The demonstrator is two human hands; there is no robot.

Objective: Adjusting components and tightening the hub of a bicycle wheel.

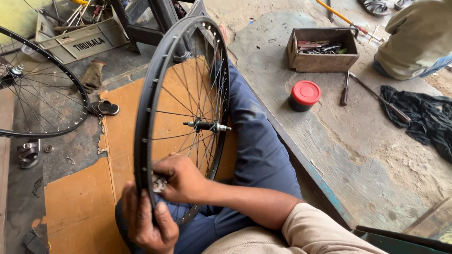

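Left hand [148, 221] grips the lower rim of the black bicycle wheel [155, 94], which stands upright over the person's lap on the cardboard [80, 202]. Right hand [181, 178] closed on a small metal tool [158, 183] at the rim. Red-lidded tin [304, 95] and wooden toolbox [322, 49] well apart on the floor.
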